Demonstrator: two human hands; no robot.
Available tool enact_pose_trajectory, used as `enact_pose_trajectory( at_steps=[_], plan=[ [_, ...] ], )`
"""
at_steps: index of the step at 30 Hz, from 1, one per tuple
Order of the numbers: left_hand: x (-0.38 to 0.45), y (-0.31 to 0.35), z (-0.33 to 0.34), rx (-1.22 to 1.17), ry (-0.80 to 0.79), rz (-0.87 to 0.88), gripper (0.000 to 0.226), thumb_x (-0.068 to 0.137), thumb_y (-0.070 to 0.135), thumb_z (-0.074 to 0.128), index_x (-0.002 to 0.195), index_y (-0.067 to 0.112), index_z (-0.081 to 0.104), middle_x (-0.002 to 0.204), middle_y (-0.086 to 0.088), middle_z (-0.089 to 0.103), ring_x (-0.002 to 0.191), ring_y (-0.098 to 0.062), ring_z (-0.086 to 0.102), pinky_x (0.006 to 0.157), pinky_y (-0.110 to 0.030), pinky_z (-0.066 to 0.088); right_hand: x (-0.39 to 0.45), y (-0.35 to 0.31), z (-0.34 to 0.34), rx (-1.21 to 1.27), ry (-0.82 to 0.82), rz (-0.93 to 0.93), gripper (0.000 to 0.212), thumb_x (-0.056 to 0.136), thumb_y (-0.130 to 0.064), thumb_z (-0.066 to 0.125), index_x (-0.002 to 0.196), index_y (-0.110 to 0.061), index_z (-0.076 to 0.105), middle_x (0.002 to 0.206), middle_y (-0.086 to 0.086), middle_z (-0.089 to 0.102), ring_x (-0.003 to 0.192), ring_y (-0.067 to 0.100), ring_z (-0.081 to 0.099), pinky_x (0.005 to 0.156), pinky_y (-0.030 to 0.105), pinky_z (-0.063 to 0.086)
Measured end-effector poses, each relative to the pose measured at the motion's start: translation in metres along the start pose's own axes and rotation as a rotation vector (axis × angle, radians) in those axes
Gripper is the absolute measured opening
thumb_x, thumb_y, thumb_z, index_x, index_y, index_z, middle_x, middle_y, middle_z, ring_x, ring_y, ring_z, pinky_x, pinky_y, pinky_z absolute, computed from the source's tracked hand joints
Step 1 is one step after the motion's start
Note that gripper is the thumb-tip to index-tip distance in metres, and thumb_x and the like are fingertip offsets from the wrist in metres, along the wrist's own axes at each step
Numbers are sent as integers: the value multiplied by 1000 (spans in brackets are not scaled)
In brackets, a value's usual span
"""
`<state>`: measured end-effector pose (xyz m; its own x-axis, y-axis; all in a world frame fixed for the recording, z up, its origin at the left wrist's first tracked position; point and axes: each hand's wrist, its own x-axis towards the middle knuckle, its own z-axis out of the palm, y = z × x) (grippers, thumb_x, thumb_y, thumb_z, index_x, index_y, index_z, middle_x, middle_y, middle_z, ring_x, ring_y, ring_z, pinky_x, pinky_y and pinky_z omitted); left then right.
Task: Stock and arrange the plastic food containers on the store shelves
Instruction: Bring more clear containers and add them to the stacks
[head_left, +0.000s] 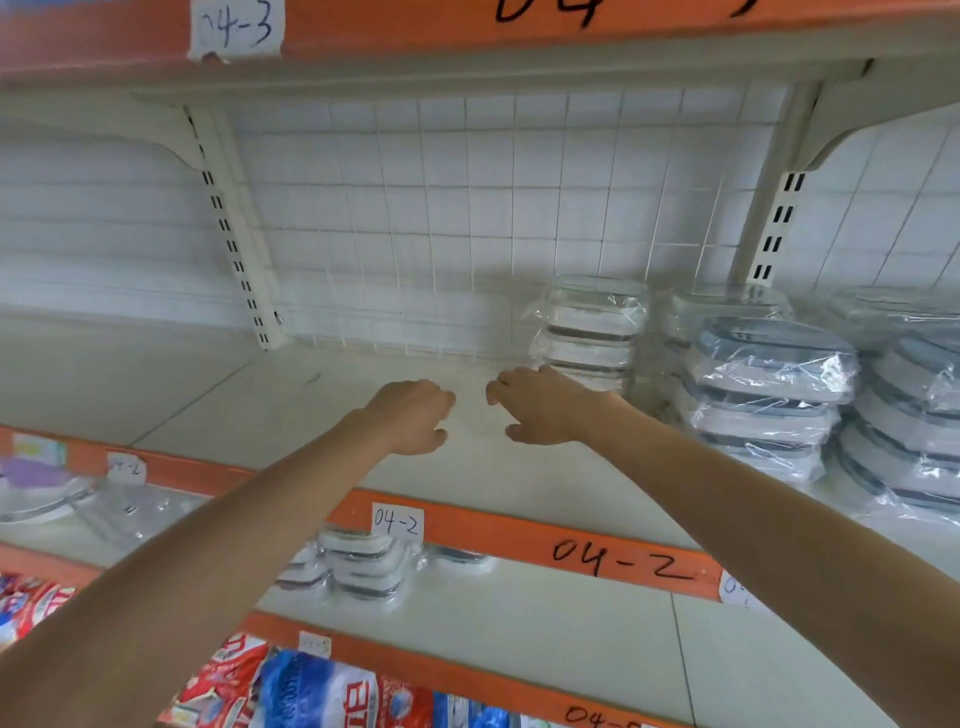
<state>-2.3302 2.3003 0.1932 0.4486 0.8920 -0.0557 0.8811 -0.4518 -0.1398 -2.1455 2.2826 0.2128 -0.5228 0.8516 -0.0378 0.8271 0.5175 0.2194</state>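
Both hands over the shelf (363, 364), empty: left hand (413, 415) and right hand (540, 405) with fingers loosely curled, holding nothing. Wrapped container stack (589, 332) sits at the shelf's back, just beyond the right hand.

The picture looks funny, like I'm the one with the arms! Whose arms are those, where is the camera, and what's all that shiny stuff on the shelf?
The camera sits on a person's head, so you see what they see: their own two arms reaching out over a shop shelf.

The left hand and the right hand hang close together just above the shelf. Both have loosely curled fingers and hold nothing.

The shiny stuff is plastic food boxes wrapped in clear film. One stack stands at the back, right beside the right hand, and more stacks fill the shelf's right side.

On the shelf below lies another small wrapped pack, and at the very bottom you can see colourful bags. The orange strips carry handwritten labels, like 04-2.
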Motion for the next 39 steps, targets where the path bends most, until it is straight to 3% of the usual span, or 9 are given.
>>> enact_pose_trajectory(
  at_steps=[6,11,13,15,19,23,26,33,39],
  plan=[
    [-47,-15,17,-37,52,20,20,91,30,52,98,12,57,103,-5,59,95,-25,57,76,-33,45,-4,-48,4,204,25,-52,40,94,-21,50,132,-11,44,127,7,47,113,23,48,86,30,38],
    [-96,-30,50,-114,110,10,15,87,27,53,76,19,50,83,1,58,83,-25,58,66,-32,44,-7,-106,26,264,5,-109,34,92,-19,50,124,-10,50,119,9,48,110,25,49,84,32,39],
    [-114,-37,70,-149,99,6,11,87,27,53,81,19,56,85,3,61,87,-24,61,67,-33,46,-10,-127,37,281,41,-109,34,91,-17,49,123,-10,51,120,10,46,111,26,48,86,34,41],
    [-128,-42,92,-152,50,-3,18,89,27,54,100,16,63,102,-2,66,97,-24,61,77,-35,50,-15,-145,49,297,80,-103,34,91,-16,47,125,-11,52,126,7,46,117,23,47,88,35,41],
    [-143,-44,139,-228,-43,-37,33,90,26,53,120,12,57,122,-6,58,111,-24,55,88,-38,49,-30,-175,91,307,12,-112,37,93,-19,46,129,-12,49,130,5,46,123,22,43,94,34,39],
    [-146,-32,186,-243,-117,-34,41,89,25,54,126,9,52,124,-9,53,115,-27,51,89,-39,47,-42,-191,149,406,-113,-34,46,94,-21,49,138,-11,41,136,6,44,126,23,41,103,33,35],
    [-132,-22,215,-269,-176,-37,46,88,26,55,130,7,48,125,-11,51,116,-28,49,92,-40,46,-43,-192,192,513,-192,54,47,94,-23,51,138,-11,40,135,6,44,124,22,44,101,30,35],
    [-105,18,300,-349,-254,-127,48,87,24,58,128,3,44,124,-14,45,114,-29,46,93,-41,43,-25,-178,287,693,-214,284,53,91,-24,58,138,-8,40,133,7,45,123,23,44,99,31,36],
    [-80,26,343,-431,-100,-122,46,89,25,56,128,4,44,126,-10,44,116,-24,44,95,-39,42,-8,-163,341,741,-135,390,62,89,-29,61,141,-7,35,140,9,38,129,23,39,104,33,33]
  ],
)
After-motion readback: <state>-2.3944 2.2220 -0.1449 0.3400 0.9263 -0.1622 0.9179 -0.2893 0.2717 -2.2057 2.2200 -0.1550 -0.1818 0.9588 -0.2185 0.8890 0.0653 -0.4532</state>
